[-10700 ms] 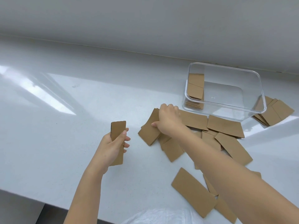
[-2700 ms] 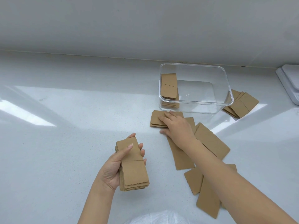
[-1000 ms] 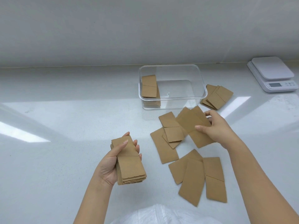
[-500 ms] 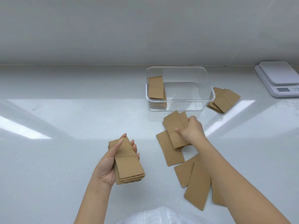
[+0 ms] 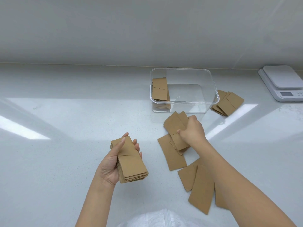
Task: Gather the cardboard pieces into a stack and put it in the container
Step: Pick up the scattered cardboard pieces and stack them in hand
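Note:
My left hand grips a thick stack of brown cardboard pieces, held flat above the white counter. To its right, my right hand is closed on a few loose cardboard pieces just in front of the clear plastic container. A small stack of cardboard stands inside the container at its left end. More loose pieces lie on the counter below my right hand, and others sit partly under my right forearm.
Another fanned pile of cardboard lies right of the container. A white kitchen scale stands at the far right by the wall. The white counter stretches left of my hands.
My right hand carried a few pieces leftward from the right side and brought them down onto the pieces in front of the container. The left hand's stack stayed where it was.

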The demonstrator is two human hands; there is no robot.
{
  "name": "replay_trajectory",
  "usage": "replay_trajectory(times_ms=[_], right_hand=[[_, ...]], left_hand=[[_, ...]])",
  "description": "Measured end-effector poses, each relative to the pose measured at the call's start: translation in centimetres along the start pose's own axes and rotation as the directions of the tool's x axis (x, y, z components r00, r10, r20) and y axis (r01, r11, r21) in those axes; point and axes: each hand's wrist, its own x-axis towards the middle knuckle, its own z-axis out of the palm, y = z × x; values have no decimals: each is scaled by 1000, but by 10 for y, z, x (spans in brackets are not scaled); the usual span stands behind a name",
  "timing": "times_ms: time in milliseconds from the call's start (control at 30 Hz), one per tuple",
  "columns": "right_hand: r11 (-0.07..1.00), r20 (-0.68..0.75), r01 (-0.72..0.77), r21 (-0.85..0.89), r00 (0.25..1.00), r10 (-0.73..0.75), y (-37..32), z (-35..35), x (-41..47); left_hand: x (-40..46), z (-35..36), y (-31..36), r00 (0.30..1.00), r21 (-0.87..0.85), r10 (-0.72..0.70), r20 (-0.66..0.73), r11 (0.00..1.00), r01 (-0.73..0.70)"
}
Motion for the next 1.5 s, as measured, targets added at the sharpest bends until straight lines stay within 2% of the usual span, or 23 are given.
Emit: replay_trajectory(times_ms=[100,167,233,300,400,500,600,700,800,867,967,1100,1267,1400,1500], right_hand=[[988,34,48,144,998,-53,-1,-6,-1],[932,28,32,360,999,-45,2,-16,0],[794,31,-33,608,999,17,8,-30,0],[592,40,-77,802,996,75,16,-44,-3],[374,69,-143,916,977,204,29,-59,-8],[302,176,-263,916,942,287,43,-57,-11],[339,264,-359,870,918,295,50,-42,-14],[425,301,-398,813,912,279,46,-19,-16],[633,229,-366,682,929,291,38,3,-9],[785,155,-318,531,948,279,30,14,-3],[895,90,-238,376,971,220,16,23,0],[909,43,-242,339,969,242,8,27,-1],[928,-5,-179,327,981,192,10,22,-2],[858,36,-143,493,989,144,8,9,-7],[746,188,-143,651,982,24,0,-8,-20]], left_hand=[[-2,0,-1,1000,4,5,2,1000,-5],[-4,-1,0,1000,6,12,3,1000,-12],[-5,-3,1,1000,8,20,4,1000,-20],[-7,-6,2,1000,5,27,-1,1000,-27],[-7,-8,2,999,-1,36,-10,999,-36],[-5,-5,0,1000,-1,21,-3,1000,-21],[-3,-4,-3,1000,3,2,4,1000,-2],[-2,-5,-4,1000,9,-9,11,1000,9],[-2,-7,-3,1000,10,-8,3,1000,8],[-3,-8,-3,1000,13,-4,1,1000,4],[-5,-9,-3,1000,11,7,0,1000,-7],[-5,-10,-3,1000,12,20,-11,1000,-20],[-5,-12,-2,1000,6,25,-17,1000,-25],[-5,-11,0,999,6,34,-25,999,-34],[-6,-9,-1,999,19,37,-27,999,-36]])
